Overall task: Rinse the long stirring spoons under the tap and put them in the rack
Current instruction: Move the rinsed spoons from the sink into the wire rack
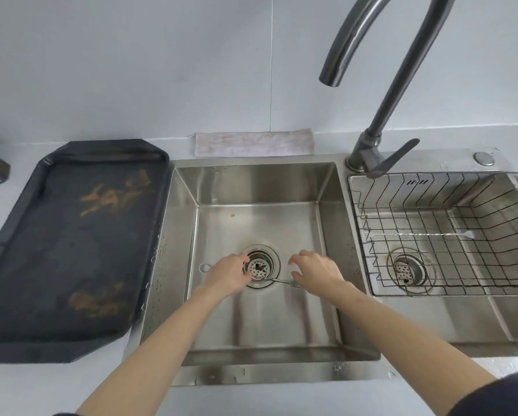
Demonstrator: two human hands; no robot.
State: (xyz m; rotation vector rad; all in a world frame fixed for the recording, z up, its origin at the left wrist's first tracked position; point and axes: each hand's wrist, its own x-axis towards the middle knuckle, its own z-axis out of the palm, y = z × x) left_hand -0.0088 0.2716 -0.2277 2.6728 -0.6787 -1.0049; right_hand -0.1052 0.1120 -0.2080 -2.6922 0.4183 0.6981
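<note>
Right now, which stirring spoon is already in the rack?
The pale spoon lying flat across the wire rack over the right basin. The other spoon lies on the left basin floor by the drain, between the left hand and right hand.

Sink [176,265] brushed steel grey; tap [399,85] dark gunmetal. Tray [17,235] at 9 o'clock: black with rust-orange brush-like marks. Rack [369,265] at 3 o'clock: black wire grid. Cloth [253,144] at 12: pale pink-grey, mottled. Wall [131,70] light grey-blue.
</note>
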